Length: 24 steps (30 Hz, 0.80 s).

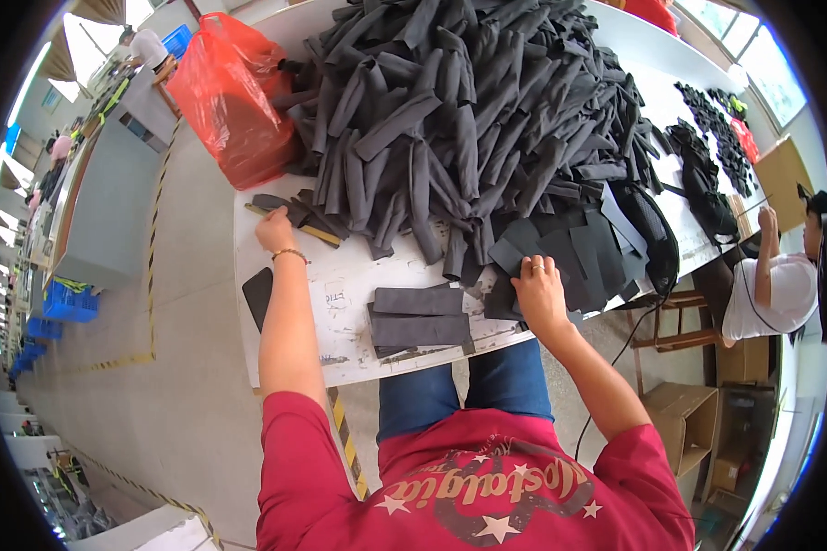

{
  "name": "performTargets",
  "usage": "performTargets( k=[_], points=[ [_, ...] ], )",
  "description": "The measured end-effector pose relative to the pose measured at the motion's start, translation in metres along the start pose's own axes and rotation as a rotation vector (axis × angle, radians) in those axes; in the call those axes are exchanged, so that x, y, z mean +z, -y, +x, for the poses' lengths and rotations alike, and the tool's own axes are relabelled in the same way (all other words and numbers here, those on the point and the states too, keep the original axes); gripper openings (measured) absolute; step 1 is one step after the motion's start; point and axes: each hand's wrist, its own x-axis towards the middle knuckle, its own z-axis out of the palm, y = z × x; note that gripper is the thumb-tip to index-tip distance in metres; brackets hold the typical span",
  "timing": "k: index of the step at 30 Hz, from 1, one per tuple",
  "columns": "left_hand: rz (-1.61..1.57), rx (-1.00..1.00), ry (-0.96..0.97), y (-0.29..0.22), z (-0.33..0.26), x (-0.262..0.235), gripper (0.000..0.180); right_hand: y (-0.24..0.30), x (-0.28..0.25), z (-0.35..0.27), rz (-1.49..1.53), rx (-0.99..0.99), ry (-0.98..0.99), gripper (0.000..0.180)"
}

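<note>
My left hand [276, 230] is at the left side of the white table, its fingers closed at the end of a dark fabric piece [294, 209]. A narrow yellowish strip [320, 235] lies under and beside that hand. My right hand [539, 289] rests with bent fingers on the near edge of a fanned pile of flat dark panels [583, 262], closed on one of them; its thumb is mostly hidden. Between the hands, folded dark fabric pieces [420, 317] lie side by side near the table's front edge.
A large heap of dark fabric tubes [459, 110] covers the table's far part. A red plastic bag [234, 101] stands at the far left, and a black flat object [257, 298] lies near the left edge. On the right are a black mesh bag [651, 234] and a seated person [772, 294].
</note>
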Motion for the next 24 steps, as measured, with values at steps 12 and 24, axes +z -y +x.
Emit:
performTargets(
  k=[12, 24],
  points=[
    [-0.794, -0.274, 0.353, -0.069, -0.150, -0.056, 0.010, -0.014, 0.013, -0.004, 0.190, -0.125, -0.225, 0.007],
    [-1.136, -0.612, 0.608, -0.075, -0.243, -0.068, 0.029, -0.022, -0.022, 0.001, 0.710, 0.024, -0.295, 0.011]
  ],
)
